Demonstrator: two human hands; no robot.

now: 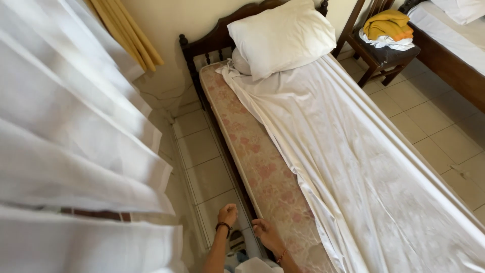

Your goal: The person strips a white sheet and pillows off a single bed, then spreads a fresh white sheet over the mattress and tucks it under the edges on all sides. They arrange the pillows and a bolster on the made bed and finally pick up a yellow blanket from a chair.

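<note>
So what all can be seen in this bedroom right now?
Mattress: one, pink floral, on the dark wooden bed, left strip bare.
Sheet: one, white, loose over the mattress's right part.
Pillow: one, white, against the headboard.
Chair: one, dark wood, right of the bed, bearing folded yellow and white cloths.
Curtains: white sheer at left, yellow behind it.
Second bed: one, top right corner.
Floor: pale tiles.
Left hand: fisted, dark wristband, above the floor beside the bed.
Right hand: at the mattress edge.
</note>
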